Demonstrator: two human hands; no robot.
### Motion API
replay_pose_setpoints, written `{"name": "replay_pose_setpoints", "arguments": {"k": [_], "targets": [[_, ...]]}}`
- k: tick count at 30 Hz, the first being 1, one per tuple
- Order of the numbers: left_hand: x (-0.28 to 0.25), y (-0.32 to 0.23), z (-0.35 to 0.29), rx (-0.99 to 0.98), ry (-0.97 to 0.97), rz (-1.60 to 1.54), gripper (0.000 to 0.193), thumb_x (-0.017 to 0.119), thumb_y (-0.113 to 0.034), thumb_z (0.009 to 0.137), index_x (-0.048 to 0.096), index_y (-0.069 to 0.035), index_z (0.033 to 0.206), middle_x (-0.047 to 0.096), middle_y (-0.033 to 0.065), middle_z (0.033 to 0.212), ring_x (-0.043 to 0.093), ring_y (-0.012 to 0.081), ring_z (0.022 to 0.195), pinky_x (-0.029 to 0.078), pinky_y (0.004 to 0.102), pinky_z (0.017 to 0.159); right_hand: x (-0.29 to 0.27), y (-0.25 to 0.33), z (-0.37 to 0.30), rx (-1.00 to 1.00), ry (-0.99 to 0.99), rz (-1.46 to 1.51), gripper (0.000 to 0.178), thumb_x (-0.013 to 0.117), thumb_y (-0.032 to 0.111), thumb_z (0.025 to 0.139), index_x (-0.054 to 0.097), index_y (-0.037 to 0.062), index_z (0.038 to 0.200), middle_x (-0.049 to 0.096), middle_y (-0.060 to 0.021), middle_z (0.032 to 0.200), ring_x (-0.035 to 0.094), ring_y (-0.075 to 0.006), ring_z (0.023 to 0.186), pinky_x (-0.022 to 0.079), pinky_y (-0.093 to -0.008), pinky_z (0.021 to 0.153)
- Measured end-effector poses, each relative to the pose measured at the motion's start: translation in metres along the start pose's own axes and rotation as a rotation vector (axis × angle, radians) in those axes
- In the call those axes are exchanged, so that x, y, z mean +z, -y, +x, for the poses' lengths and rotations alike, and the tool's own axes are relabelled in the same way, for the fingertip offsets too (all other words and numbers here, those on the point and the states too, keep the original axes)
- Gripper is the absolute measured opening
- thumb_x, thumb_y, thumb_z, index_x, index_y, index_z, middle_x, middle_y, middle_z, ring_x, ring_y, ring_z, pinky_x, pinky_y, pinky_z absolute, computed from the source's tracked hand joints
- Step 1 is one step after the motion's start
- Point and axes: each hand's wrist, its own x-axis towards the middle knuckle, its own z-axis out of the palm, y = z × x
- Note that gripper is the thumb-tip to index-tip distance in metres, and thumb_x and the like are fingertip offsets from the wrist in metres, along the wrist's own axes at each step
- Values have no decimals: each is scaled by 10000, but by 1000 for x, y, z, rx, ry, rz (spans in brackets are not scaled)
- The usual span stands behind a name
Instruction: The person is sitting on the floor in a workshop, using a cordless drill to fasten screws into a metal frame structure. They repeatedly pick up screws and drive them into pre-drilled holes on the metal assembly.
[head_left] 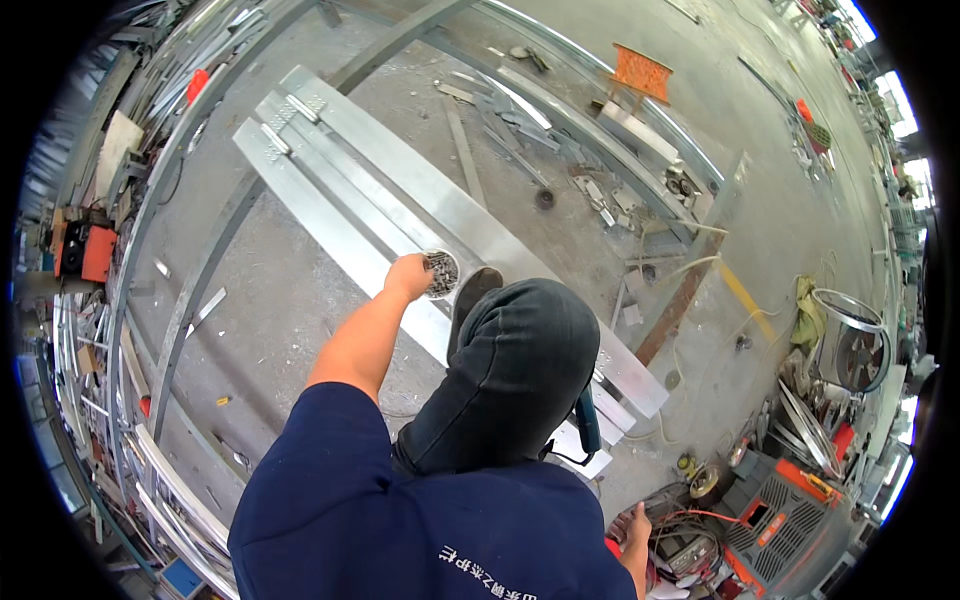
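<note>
My left hand (408, 277) is closed at the left rim of a round tub (441, 274) filled with small metal fasteners. The tub stands on long flat silvery metal bars (370, 190) that lie side by side. Short metal pieces (274, 139) sit across the bars near their far left end. My bent knee (530, 350) in dark trousers hides the middle of the bars. Low on the right, my right hand (634, 527) is beside something red, mostly covered by my body. Its fingers are only partly visible. A dark teal power tool (587, 418) shows beside my knee.
Grey metal beams (215, 250) form a frame under the bars. Metal offcuts (520, 120) and an orange stool (641, 72) lie beyond. At the lower right are an orange and grey machine (785, 520), cables and a round metal-framed fan (855, 345). Metal stock lines the left side.
</note>
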Motion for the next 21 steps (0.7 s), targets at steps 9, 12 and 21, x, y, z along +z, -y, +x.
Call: {"name": "replay_pose_setpoints", "arguments": {"k": [9,12,21], "targets": [[57,-24,6,144,-141,55,287,604,-103,816,647,-61,1097,608,233,1177,586,410,1094,472,467,947,39,50,-41,-174,110,-22,561,544,434,985,473,-14,1314,644,-243,1154,672,-346,948,569,-453,758],[47,-7,14,124,53,52,193,586,-107,818,713,-52,953,688,215,980,645,392,961,510,461,871,56,49,-38,-182,165,-23,537,539,413,994,481,-9,1321,667,-225,1109,682,-323,924,572,-436,758],[26,6,29,16,-147,-227,227,596,-42,748,749,-2,910,711,226,858,707,338,786,547,401,748,79,32,-27,-144,169,-65,593,560,477,966,487,26,1343,674,-194,1083,681,-285,860,560,-407,704]]}}
